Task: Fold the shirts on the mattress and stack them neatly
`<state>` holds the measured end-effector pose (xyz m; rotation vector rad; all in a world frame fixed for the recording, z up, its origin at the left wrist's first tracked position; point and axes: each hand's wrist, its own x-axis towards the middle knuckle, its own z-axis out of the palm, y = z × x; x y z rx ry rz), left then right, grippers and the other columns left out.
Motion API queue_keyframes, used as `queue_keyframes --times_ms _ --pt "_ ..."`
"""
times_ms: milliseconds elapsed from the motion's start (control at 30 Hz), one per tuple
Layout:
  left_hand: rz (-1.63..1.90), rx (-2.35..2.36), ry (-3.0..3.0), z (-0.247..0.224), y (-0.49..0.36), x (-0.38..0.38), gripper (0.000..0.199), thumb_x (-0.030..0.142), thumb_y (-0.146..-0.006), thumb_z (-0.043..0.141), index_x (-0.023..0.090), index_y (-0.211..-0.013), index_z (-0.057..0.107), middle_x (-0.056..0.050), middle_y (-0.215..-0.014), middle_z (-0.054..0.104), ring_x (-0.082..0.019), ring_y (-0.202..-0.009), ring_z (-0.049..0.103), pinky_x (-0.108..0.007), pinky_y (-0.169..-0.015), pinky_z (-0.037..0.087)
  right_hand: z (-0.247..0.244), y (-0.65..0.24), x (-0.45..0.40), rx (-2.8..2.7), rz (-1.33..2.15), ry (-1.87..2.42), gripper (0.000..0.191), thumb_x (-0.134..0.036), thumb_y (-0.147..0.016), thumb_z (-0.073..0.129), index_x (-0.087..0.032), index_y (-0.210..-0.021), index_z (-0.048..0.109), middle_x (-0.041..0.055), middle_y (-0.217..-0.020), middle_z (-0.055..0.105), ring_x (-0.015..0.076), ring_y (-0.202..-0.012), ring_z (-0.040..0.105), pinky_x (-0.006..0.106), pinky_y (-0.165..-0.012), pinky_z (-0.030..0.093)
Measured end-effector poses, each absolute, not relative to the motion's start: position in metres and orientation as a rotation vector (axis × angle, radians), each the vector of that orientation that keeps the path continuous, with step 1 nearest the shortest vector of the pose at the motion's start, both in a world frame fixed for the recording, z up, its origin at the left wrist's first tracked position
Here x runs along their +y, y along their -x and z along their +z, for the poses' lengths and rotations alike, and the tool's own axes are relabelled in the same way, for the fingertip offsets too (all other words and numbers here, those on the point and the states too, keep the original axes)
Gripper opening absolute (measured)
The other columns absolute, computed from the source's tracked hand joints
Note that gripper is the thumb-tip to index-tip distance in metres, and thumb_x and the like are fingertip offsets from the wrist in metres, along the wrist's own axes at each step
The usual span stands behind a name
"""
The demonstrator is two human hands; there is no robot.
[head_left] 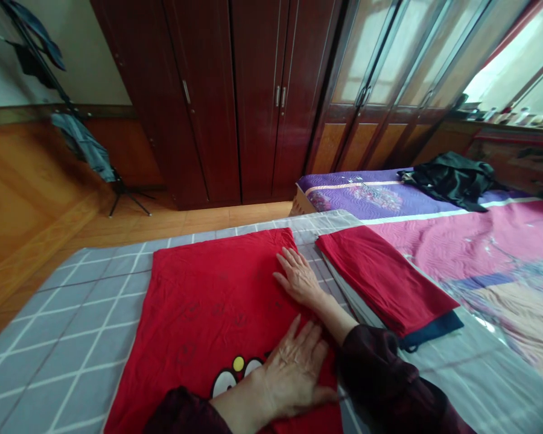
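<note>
A red cloth (199,301) with a printed cartoon face, showing white eyes and a yellow dot, lies spread out in front of me. It is a flat, roughly rectangular piece with light wrinkles. My left hand (292,371) rests palm down on its near right part, fingers stretched out, covering some of the print. Farther up, my right hand (300,278) lies flat near the cloth's far right corner, with the fingers extended. To the right sits a stack of folded cloths, a red folded cloth (384,277) on top and a dark blue cloth (434,330) beneath.
A grey checked sheet (81,337) lies under the cloths. A bed with a purple and pink cover (470,241) adjoins it at the right, bearing a dark garment (452,178). Behind stand dark red wardrobes (257,108); a tripod stand (122,191) holds hanging clothes at the left.
</note>
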<state>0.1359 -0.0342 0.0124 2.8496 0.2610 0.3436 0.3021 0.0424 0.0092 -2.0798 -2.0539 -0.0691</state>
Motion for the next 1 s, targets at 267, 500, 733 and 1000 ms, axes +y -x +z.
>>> queue_keyframes --times_ms 267,500,733,1000 --pt "0.268 0.246 -2.776 0.019 -0.133 -0.031 0.077 0.065 -0.087 0.033 0.010 -0.141 0.033 -0.015 -0.149 0.030 -0.024 -0.141 0.016 -0.043 -0.116 0.013 -0.005 -0.301 0.047 -2.076 -0.020 2.063 0.061 -0.052 -0.093 0.033 -0.014 -0.141 0.038 0.0118 -0.149 0.032 0.0277 -0.138 0.022 0.043 -0.111 0.016" --pt "0.141 0.195 -2.744 0.021 -0.137 -0.033 0.079 0.065 -0.089 0.026 0.013 -0.148 0.015 -0.016 -0.152 0.020 -0.025 -0.142 0.013 -0.047 -0.115 0.009 -0.002 -0.308 0.050 -2.081 0.046 2.031 0.060 -0.051 -0.090 0.042 -0.015 -0.139 0.041 0.0128 -0.147 0.035 0.0278 -0.137 0.025 0.043 -0.110 0.020" --pt "-0.011 0.585 -2.776 0.043 -0.087 -0.030 0.080 0.062 -0.087 0.042 0.015 -0.147 0.019 -0.018 -0.152 0.021 -0.030 -0.140 0.016 -0.049 -0.113 0.015 0.027 -0.300 0.002 -2.093 0.079 1.920 0.056 -0.039 -0.086 0.053 -0.009 -0.133 0.046 0.0200 -0.142 0.039 0.0290 -0.132 0.034 0.044 -0.106 0.029" --pt "-0.019 0.953 -2.677 0.068 0.072 -0.105 0.061 0.039 -0.087 0.056 0.033 -0.143 0.031 -0.004 -0.148 0.034 -0.025 -0.135 0.034 -0.044 -0.109 0.034 0.045 -0.276 -0.179 -2.586 0.353 1.251 0.050 -0.010 -0.075 0.049 -0.022 -0.124 0.056 0.0104 -0.136 0.050 0.0244 -0.122 0.050 0.041 -0.099 0.044"
